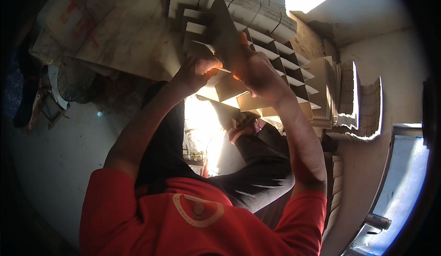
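Note:
A cardboard divider grid (286, 66) of interlocked strips, with several open cells, stands in front of me on the table. My right hand (259, 74) is closed on a grey-brown cardboard strip (223, 24), whose pointed end rises toward the stacks. Left of it, my left hand (200, 70) has its fingers pressed together at the thin pale edge of a cardboard piece (224, 70) that reaches toward the right hand. Whether this edge belongs to the same strip I cannot tell. Other cardboard flaps tilt below the right hand, partly hidden by it.
Bundled stacks of cardboard strips (257, 1) line the table's far side. More upright cardboard sheets (324, 88) stand on the right, by the wall. A wooden tabletop (138, 31) spreads to the left, with a marked sack (76, 10) at its far end. My legs are beneath the near edge.

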`<move>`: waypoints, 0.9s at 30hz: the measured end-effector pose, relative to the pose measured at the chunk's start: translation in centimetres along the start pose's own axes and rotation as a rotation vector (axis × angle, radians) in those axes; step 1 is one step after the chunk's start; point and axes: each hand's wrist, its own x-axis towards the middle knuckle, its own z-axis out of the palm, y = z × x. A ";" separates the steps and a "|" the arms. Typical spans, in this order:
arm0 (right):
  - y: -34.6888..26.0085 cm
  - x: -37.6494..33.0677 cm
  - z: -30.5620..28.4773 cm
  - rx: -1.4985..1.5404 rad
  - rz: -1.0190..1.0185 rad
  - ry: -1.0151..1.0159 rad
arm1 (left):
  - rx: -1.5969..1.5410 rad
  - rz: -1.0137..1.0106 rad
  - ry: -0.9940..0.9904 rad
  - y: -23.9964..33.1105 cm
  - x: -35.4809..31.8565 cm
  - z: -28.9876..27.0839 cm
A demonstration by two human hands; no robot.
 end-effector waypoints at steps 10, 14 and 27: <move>2.6 -0.1 6.6 -0.154 0.037 0.004 | 0.194 0.057 -0.033 -0.1 0.4 -0.1; 2.5 -0.5 5.2 -0.088 0.081 -0.032 | -0.075 -0.011 0.024 0.8 -0.4 -1.0; 1.5 -2.3 5.1 -0.051 0.078 -0.074 | -0.961 -0.569 -0.092 -3.8 -1.3 1.3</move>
